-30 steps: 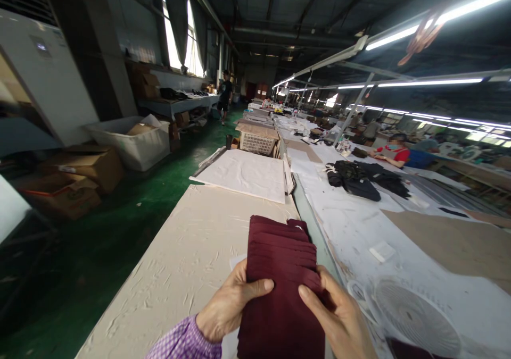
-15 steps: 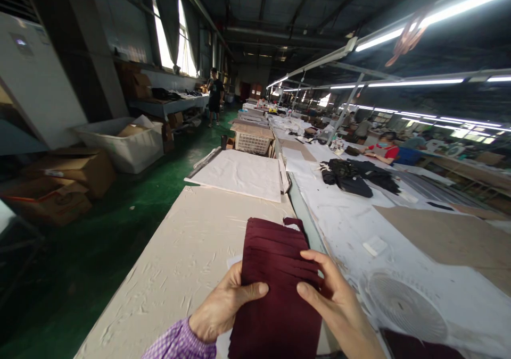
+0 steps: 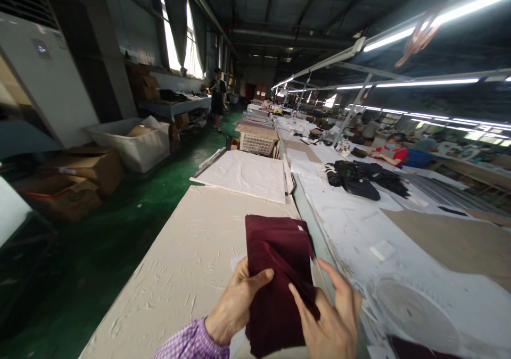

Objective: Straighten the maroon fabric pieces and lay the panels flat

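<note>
A stack of maroon fabric pieces [image 3: 271, 308] is held up over the near end of the beige-covered table. My left hand [image 3: 237, 298], in a purple checked sleeve, grips the stack by its left edge with the thumb on top. At the right side, my right hand [image 3: 333, 314] has its thumb and some fingers closed on a lifted, creased upper layer, while its index finger points away. A small white mark shows near the stack's top right corner. Part of a white sheet peeks out behind the left hand.
A round fan [image 3: 413, 311] stands at the lower right, with more maroon cloth [image 3: 409, 348] below it. Black garments [image 3: 353, 181] lie on the white table [image 3: 339, 231]. Cardboard boxes [image 3: 85, 170] and a white bin [image 3: 143, 146] are on the left. Two people are farther off.
My right hand has moved down and taken up the right side of a top layer, which now bends and creases. Upper edges that were staggered now lie flatter. My left hand keeps its grip.
</note>
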